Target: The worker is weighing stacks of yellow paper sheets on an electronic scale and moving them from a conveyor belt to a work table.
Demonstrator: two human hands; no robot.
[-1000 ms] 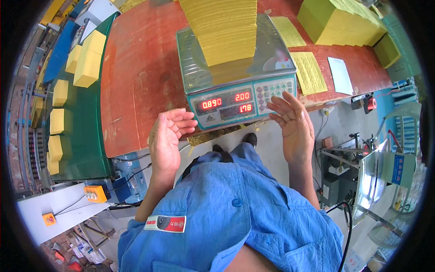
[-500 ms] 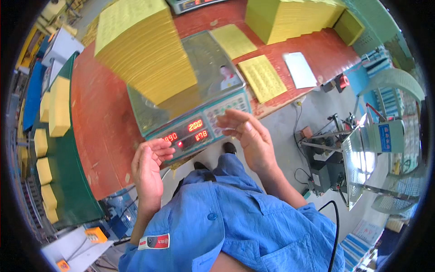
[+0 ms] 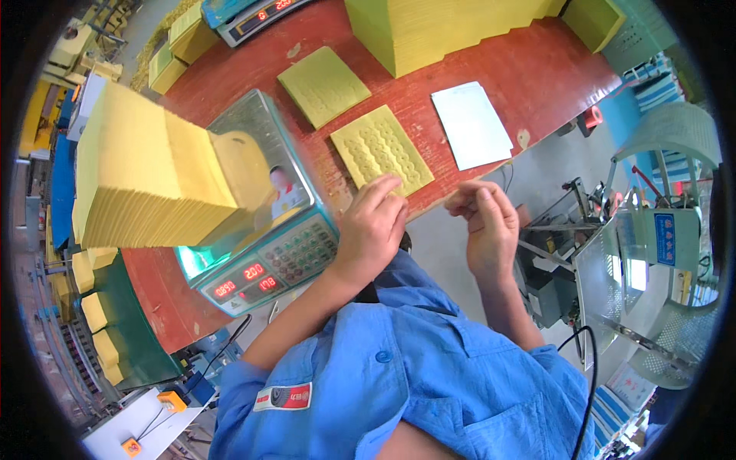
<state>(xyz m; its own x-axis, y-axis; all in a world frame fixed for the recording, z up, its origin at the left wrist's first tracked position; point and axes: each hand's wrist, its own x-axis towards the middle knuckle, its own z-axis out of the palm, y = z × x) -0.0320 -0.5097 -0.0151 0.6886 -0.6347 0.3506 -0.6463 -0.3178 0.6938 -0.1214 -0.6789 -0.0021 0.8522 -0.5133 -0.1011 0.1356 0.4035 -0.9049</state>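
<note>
My left hand (image 3: 374, 234) reaches over the near edge of a thin yellow paper pad (image 3: 379, 149) with rows of punched marks. Its fingers are bent but not closed, and I cannot tell whether they touch the paper. To the right, my right hand (image 3: 492, 234) hovers off the table edge with loosely curled fingers and nothing visible in them. On the left, a tall stack of yellow paper (image 3: 146, 169) stands on a digital scale (image 3: 303, 211) with a lit red display. A second yellow pad (image 3: 323, 86) lies beyond the first.
White sheets (image 3: 469, 126) lie on the red table (image 3: 537, 69), right of the pads. A long yellow paper block (image 3: 429, 31) stands at the back, and a second scale (image 3: 257, 21) at the far left. A metal machine (image 3: 613, 284) stands on the floor at right.
My view has turned to the right, so the scale and stack sit farther left. My left hand has left the scale's front for the near pad; my right hand has moved away from the keypad.
</note>
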